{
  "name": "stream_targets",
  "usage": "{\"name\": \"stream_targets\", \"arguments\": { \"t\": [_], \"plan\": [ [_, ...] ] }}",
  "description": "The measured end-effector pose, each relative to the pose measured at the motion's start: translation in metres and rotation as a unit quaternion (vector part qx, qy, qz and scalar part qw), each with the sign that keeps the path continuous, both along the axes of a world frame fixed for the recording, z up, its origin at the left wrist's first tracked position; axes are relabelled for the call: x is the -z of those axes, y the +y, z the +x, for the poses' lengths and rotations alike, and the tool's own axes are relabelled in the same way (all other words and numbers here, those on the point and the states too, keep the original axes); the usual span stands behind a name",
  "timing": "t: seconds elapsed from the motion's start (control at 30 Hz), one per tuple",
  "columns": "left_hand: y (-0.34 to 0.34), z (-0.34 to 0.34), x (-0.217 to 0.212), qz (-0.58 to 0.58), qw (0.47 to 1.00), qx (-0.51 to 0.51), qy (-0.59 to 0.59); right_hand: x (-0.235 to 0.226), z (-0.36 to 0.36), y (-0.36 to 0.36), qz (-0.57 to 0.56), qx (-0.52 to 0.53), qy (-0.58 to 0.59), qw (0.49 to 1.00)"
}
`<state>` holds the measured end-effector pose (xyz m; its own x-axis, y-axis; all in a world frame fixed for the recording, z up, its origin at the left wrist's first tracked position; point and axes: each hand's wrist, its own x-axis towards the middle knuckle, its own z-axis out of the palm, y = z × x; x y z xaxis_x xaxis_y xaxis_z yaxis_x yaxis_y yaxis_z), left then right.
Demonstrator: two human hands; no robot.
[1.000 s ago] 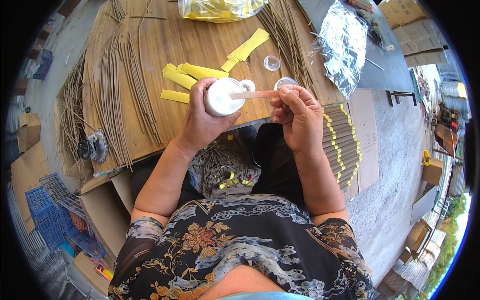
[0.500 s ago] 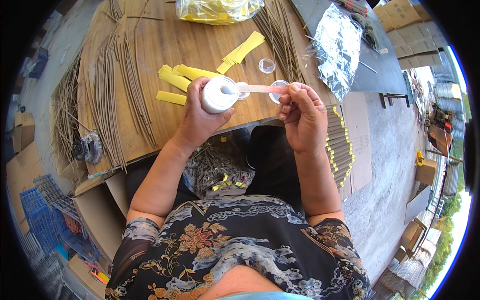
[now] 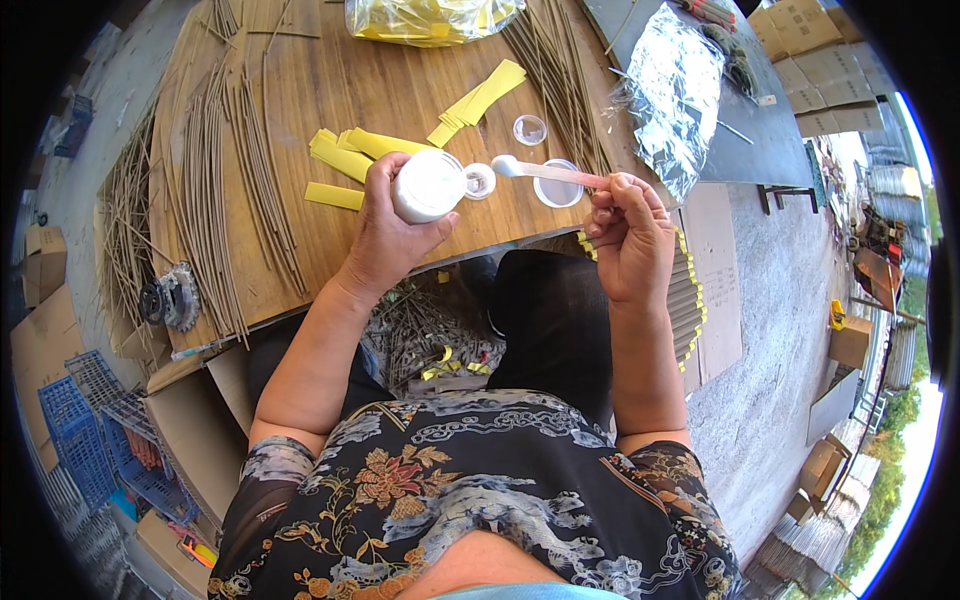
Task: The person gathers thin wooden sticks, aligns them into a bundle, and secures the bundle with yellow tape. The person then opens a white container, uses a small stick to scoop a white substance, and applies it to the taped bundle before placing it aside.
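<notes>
My left hand [image 3: 388,222] is wrapped round a white jar [image 3: 430,186] with white contents, held tilted over the table's near edge. Between the fingertips of my right hand [image 3: 636,235] is the handle of a thin, pale stick-like spoon [image 3: 545,173]. Its tip carries a white blob and points left, apart from the jar. Under the spoon lies a round translucent lid [image 3: 558,190]. A small clear cup [image 3: 478,181] sits just right of the jar, and another clear cup [image 3: 530,129] stands farther back. Yellow paper strips [image 3: 340,155] lie fanned out behind the jar.
Long thin brown sticks [image 3: 215,190] cover the left of the wooden table [image 3: 290,110], with more at the back right. A clear bag of yellow strips [image 3: 430,20] lies at the far edge. Crumpled foil [image 3: 675,100] rests on a dark table at right. Yellow-ended brown sticks [image 3: 685,300] lie below.
The spoon has moved right, out from over the jar, with the white blob on its tip. My left hand and the jar have shifted slightly left.
</notes>
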<state>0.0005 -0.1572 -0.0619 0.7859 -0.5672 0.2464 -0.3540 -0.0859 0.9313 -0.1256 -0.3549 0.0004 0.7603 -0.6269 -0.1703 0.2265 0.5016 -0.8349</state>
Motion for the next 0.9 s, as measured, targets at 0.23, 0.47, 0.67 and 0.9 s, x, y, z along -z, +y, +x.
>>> {"name": "stream_targets", "arguments": {
  "t": [0.23,0.47,0.67,0.9],
  "plan": [
    [-0.001,0.000,0.000,-0.003,1.000,-0.003,0.010,0.013,0.006,0.012,-0.144,-0.010,0.047,0.988],
    [-0.001,0.002,0.001,0.013,1.000,-0.004,-0.003,0.029,-0.004,0.023,-0.396,-0.051,0.102,0.911],
    [-0.002,-0.001,-0.007,0.000,1.000,0.002,0.022,0.021,-0.006,0.025,-0.568,-0.039,0.058,0.820],
    [-0.001,0.001,0.000,-0.002,1.000,0.005,0.014,0.025,-0.007,0.024,-0.574,-0.030,0.061,0.816]
  ]
}}
